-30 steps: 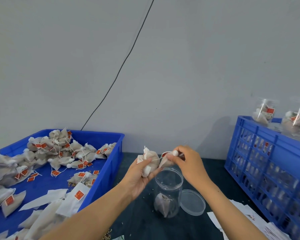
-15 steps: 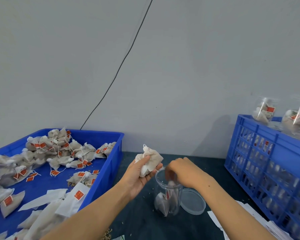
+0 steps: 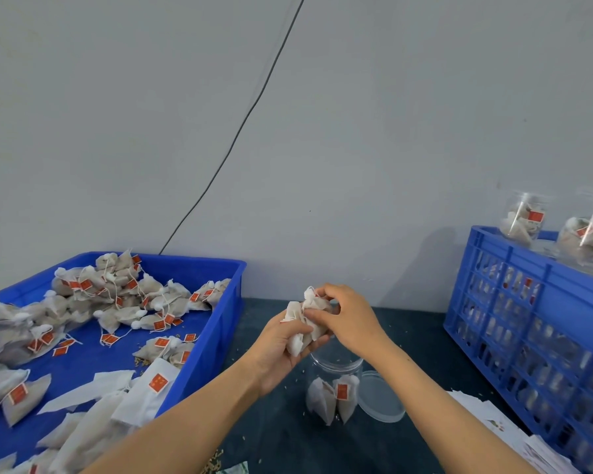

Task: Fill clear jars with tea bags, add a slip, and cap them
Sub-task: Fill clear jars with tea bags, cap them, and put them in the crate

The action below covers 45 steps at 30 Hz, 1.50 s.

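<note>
Open jar [image 3: 334,388] sits front and centre with its lid [image 3: 380,396] just right of it, tray [image 3: 220,323] of tea bags [image 3: 124,302] left, crate [image 3: 528,319] right (filled jars [image 3: 522,220] on top).

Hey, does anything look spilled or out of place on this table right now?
Yes. Small tan grains lie scattered on the dark table around the open jar, and more sit on the floor of the blue tray. They look like spilled filling, though no torn bag shows.

table [image 3: 425,340] | tray [image 3: 226,323] | jar [image 3: 332,388] | lid [image 3: 380,398] | crate [image 3: 493,302] | slips [image 3: 486,419]
</note>
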Each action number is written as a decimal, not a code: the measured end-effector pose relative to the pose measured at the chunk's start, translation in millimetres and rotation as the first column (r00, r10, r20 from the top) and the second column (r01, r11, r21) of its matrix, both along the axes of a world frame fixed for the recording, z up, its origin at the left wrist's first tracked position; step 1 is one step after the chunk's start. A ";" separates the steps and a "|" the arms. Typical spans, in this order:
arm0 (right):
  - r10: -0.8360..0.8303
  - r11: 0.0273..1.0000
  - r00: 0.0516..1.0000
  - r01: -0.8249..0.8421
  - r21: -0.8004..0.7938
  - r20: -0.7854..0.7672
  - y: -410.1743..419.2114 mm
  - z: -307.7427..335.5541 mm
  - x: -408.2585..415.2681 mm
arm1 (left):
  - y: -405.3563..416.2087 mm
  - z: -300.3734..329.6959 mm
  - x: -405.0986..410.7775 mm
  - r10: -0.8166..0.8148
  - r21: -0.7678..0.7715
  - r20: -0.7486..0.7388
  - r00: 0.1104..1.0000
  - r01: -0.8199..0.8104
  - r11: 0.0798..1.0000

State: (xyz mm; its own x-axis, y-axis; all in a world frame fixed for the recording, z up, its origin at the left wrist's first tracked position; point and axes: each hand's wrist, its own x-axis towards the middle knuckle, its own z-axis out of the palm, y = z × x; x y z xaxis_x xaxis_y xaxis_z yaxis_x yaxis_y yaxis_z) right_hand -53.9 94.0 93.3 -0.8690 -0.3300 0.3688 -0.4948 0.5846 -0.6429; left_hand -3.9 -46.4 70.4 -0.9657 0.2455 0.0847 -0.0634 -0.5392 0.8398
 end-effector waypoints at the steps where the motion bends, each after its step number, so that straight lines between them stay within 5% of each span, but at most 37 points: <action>1: -0.013 1.000 1.000 0.013 -0.025 -0.009 0.8 -0.9 0.3 | -0.1 0.4 0.1 -0.020 0.017 -0.004 1.000 0.020 1.000; 8: -0.111 0.896 0.993 0.117 -0.428 0.037 14.0 7.0 -3.7 | -6.0 -1.0 -5.4 0.006 0.139 0.079 0.997 -0.017 0.990; 10: -0.170 0.901 0.985 0.165 -0.401 0.023 23.2 10.6 -6.4 | -7.9 -0.7 -6.8 0.076 0.128 0.106 0.991 -0.089 0.988; 15: -0.062 0.982 0.998 0.062 0.176 -0.004 31.5 8.5 -1.4 | -8.7 -0.8 -8.7 0.212 0.127 0.162 0.964 -0.233 0.964; 19: 0.064 0.761 0.995 0.003 0.649 -0.079 15.7 6.1 4.8 | -7.4 -1.2 -10.5 0.232 0.143 0.213 0.949 -0.265 0.954; 23: -0.008 0.589 1.000 -0.010 0.808 0.019 -4.4 1.4 3.1 | -8.7 0.0 -10.4 0.236 0.166 0.243 0.941 -0.280 0.946; 29: -0.098 0.682 0.954 -0.144 0.718 0.284 -4.2 13.4 2.3 | -9.9 -1.1 -9.2 0.217 0.177 0.256 0.942 -0.267 0.947; 32: -0.126 0.895 0.976 0.034 0.444 0.180 9.0 24.4 -0.6 | -11.0 -1.1 -9.8 0.201 0.189 0.248 0.948 -0.251 0.949; 34: -0.112 0.952 0.994 0.107 0.286 0.001 14.9 30.5 0.4 | -11.2 -0.4 -10.0 0.169 0.232 0.239 0.956 -0.225 0.946; 39: 0.271 0.876 0.954 -0.300 0.379 0.129 7.5 19.0 8.7 | -8.0 0.4 -6.9 0.027 0.334 0.229 0.973 -0.105 0.937; 45: 0.087 0.900 0.960 0.038 0.434 -0.265 9.4 -4.7 6.2 | -6.4 4.6 -7.8 -0.094 0.359 0.224 0.970 0.007 0.933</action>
State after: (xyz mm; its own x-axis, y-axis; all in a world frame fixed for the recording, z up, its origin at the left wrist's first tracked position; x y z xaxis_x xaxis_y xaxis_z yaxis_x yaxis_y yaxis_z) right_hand -47.7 103.4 88.6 -0.7450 -0.5301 0.4048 -0.6306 0.7576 -0.1684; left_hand -11.7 -52.8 74.9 -0.9556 0.2902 -0.0517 -0.2694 -0.7885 0.5530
